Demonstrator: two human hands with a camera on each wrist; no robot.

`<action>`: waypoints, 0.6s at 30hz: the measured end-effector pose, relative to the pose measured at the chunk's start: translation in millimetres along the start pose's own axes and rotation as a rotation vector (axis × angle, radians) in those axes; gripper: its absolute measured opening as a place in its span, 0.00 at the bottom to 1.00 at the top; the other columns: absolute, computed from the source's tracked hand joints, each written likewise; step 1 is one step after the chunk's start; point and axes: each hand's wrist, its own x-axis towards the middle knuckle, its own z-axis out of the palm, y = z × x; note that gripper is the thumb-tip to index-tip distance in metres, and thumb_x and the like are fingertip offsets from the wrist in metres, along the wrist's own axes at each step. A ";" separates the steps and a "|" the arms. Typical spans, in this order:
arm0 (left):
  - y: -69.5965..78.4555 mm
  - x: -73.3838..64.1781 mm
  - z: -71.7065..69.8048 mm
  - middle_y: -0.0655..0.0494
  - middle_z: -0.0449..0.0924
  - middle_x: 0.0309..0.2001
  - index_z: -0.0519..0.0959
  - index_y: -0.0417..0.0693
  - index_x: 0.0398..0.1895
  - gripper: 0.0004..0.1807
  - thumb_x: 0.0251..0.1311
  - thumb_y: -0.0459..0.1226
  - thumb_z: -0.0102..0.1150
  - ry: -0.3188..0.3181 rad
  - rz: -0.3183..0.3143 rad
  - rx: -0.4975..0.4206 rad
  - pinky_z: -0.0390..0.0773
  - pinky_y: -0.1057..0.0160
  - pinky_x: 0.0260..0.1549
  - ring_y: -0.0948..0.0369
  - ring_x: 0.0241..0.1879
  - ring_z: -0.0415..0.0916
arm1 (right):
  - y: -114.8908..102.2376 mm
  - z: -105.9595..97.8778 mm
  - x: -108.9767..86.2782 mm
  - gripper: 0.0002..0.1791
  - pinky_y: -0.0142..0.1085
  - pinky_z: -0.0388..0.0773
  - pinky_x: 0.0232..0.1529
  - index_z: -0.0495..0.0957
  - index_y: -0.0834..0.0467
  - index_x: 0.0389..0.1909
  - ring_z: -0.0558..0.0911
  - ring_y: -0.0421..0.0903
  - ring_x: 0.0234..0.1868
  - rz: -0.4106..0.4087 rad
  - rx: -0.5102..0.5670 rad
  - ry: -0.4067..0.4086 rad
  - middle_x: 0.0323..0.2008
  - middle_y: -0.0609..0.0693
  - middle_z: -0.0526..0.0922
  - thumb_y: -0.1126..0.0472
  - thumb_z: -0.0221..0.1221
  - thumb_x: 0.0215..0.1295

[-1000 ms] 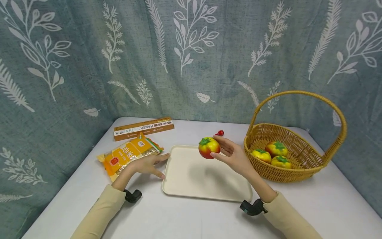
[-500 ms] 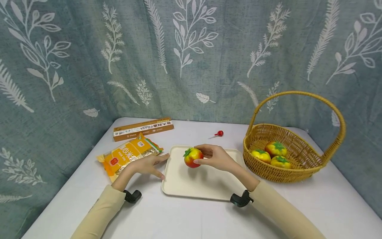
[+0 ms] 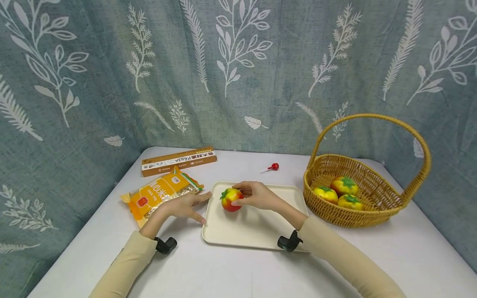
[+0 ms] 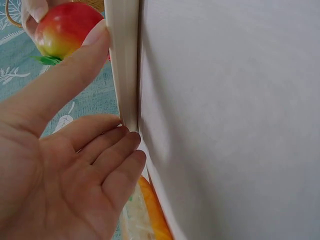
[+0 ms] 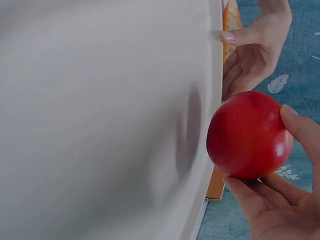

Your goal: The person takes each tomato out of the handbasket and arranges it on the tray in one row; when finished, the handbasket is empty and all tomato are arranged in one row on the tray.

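Note:
Between the thumb and fingers of my right hand [image 3: 258, 197] is a red-and-yellow persimmon [image 3: 230, 201] with a green leafy top. It is held over the left half of a cream rectangular tray [image 3: 246, 231]. In the right wrist view the persimmon's smooth red underside [image 5: 249, 137] faces the tray, and a shadow falls on the tray below. My left hand [image 3: 182, 207] is at the tray's left edge, thumb and fingers spread. The left wrist view has its fingertips right at the tray's rim [image 4: 125, 65], with the palm holding nothing.
A wicker basket [image 3: 320, 215] with a tall handle stands at the right, holding 3 more persimmons [image 3: 344, 185]. An orange bag of grain [image 3: 160, 192] lies beside my left hand. Behind it is a brown pasta box [image 3: 179, 161]. A red lollipop [image 3: 274, 166] lies beyond the tray.
My right hand has carried the persimmon leftward and lower over the tray, away from the basket side. The lollipop's stick has come into view. My left hand has stayed at the tray's edge.

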 end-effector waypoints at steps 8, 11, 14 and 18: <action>-1.6 0.2 1.0 0.37 0.52 0.72 0.57 0.31 0.71 0.49 0.52 0.44 0.72 0.001 0.005 -0.003 0.60 0.48 0.65 0.43 0.70 0.53 | 5.6 5.6 11.2 0.29 0.38 0.73 0.59 0.74 0.65 0.60 0.76 0.52 0.59 0.005 -0.020 -0.020 0.57 0.57 0.78 0.58 0.68 0.59; -2.1 1.0 1.5 0.36 0.52 0.72 0.56 0.31 0.71 0.49 0.52 0.44 0.72 0.001 0.011 -0.001 0.60 0.48 0.65 0.42 0.70 0.53 | 7.2 6.5 11.9 0.30 0.38 0.72 0.60 0.73 0.64 0.61 0.75 0.52 0.60 0.002 -0.024 -0.037 0.58 0.57 0.77 0.58 0.68 0.59; -2.1 1.4 1.4 0.37 0.52 0.72 0.56 0.31 0.71 0.50 0.51 0.44 0.72 -0.001 0.007 -0.003 0.60 0.49 0.65 0.43 0.70 0.53 | 8.3 4.7 10.0 0.32 0.39 0.73 0.59 0.71 0.65 0.62 0.75 0.53 0.61 0.001 -0.030 -0.044 0.59 0.58 0.76 0.58 0.69 0.58; -2.4 1.3 0.3 0.37 0.52 0.72 0.56 0.32 0.71 0.50 0.51 0.44 0.73 -0.003 -0.001 -0.014 0.59 0.49 0.66 0.44 0.70 0.53 | 10.6 -0.5 5.5 0.38 0.40 0.74 0.57 0.67 0.68 0.65 0.76 0.55 0.60 -0.017 -0.064 -0.057 0.61 0.61 0.74 0.61 0.70 0.55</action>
